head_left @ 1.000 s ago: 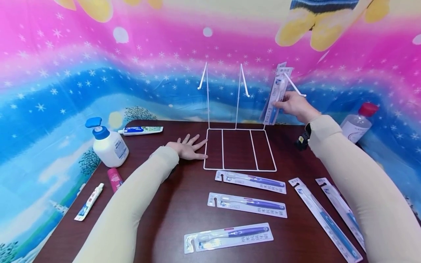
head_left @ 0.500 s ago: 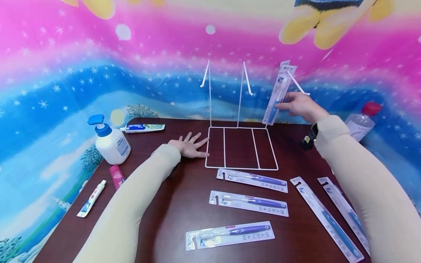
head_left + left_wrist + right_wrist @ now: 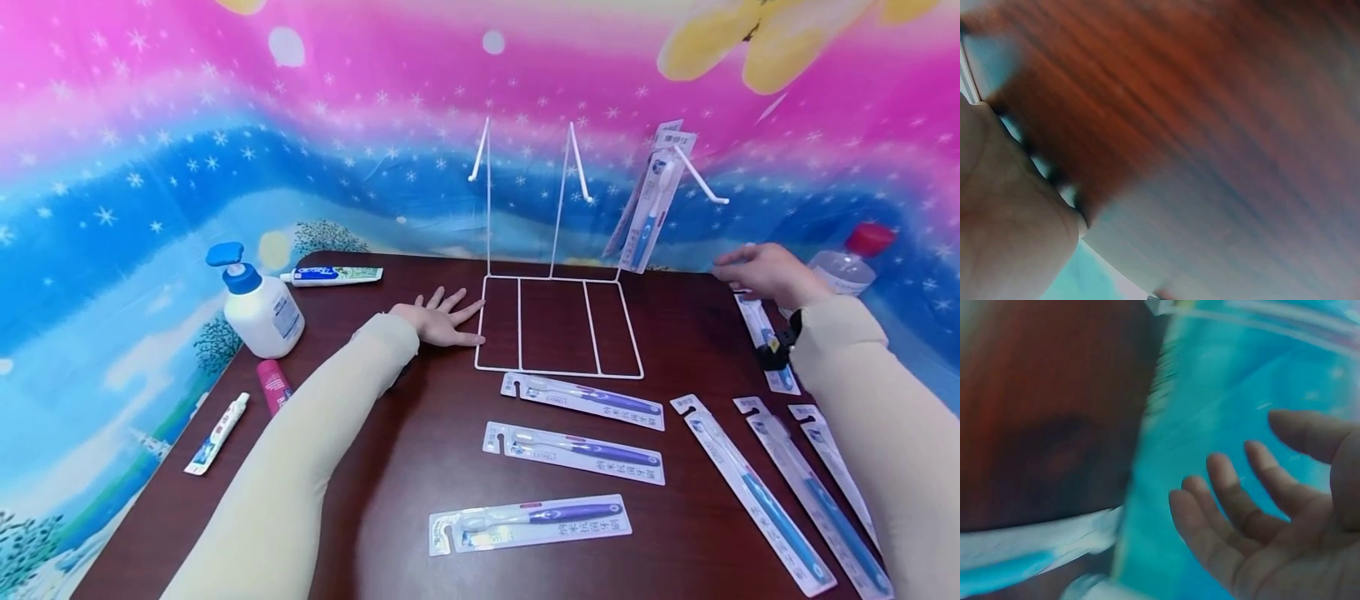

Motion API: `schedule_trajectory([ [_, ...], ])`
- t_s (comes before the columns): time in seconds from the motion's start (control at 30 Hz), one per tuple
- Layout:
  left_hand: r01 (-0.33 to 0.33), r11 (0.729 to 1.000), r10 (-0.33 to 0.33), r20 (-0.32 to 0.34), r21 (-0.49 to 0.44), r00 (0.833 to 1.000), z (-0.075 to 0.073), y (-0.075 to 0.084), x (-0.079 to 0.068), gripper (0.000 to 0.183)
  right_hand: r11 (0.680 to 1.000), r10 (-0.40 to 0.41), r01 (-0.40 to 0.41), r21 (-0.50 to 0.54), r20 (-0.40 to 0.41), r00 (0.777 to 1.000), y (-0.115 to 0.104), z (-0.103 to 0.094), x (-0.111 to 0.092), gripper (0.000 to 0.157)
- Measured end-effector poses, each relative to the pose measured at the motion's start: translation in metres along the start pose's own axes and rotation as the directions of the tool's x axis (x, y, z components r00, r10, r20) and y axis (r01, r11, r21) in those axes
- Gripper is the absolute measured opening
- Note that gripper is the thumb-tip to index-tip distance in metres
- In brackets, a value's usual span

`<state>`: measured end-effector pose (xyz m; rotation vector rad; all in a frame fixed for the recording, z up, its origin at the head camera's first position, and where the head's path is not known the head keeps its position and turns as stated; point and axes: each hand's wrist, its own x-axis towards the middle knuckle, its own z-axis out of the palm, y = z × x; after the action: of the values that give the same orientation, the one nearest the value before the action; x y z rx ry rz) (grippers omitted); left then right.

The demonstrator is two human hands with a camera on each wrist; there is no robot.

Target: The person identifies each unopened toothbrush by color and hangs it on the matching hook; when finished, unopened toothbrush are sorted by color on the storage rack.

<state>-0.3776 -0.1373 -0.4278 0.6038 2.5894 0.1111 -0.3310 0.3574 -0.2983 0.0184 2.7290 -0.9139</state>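
Observation:
In the head view my left hand (image 3: 444,322) lies flat with spread fingers on the table, its fingertips touching the left side of a white wire rack (image 3: 558,372). My right hand (image 3: 776,273) is in the air right of the rack, holding nothing; its fingers look loosely bent in the right wrist view. Below it lies a packaged toothbrush (image 3: 763,337), partly hidden by the hand and wrist. Packaged toothbrushes (image 3: 654,204) hang from the rack's right hook (image 3: 701,175), one behind another. The rack's left hook (image 3: 478,154) and middle hook (image 3: 580,167) carry nothing.
Purple packaged toothbrushes (image 3: 585,401) lie before the rack, with blue ones (image 3: 753,492) at right, partly under my sleeve. A pump bottle (image 3: 262,312), toothpaste tube (image 3: 337,274), pink tube (image 3: 273,385) and small tube (image 3: 217,435) are at left. A red-capped bottle (image 3: 847,265) stands back right.
My right hand has let go of the hanging toothbrush and moved right and down, away from the hook. The left hand keeps its place at the rack. The head view has shifted slightly.

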Motion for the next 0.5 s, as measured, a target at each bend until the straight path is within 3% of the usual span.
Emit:
schedule_trajectory([
  [0.1,-0.012,1.0,0.012,-0.01,-0.008,1.0,-0.002,0.002,0.0,0.087,0.986,0.017,-0.026,-0.162,-0.058,0.998,0.027,0.001,-0.003,0.057],
  [0.23,-0.008,1.0,0.008,0.001,-0.005,1.0,-0.001,0.002,0.002,0.089,0.926,0.068,-0.13,-0.354,-0.182,0.981,0.06,0.007,-0.005,0.045],
  [0.37,-0.001,1.0,0.001,0.004,0.003,1.0,0.002,0.003,0.006,0.09,0.89,0.125,-0.217,-0.401,-0.242,0.962,0.083,0.014,-0.007,0.052],
  [0.5,0.004,1.0,-0.004,-0.002,0.007,1.0,0.004,0.005,0.007,0.09,0.884,0.161,-0.248,-0.396,-0.24,0.957,0.094,0.019,-0.01,0.065],
])
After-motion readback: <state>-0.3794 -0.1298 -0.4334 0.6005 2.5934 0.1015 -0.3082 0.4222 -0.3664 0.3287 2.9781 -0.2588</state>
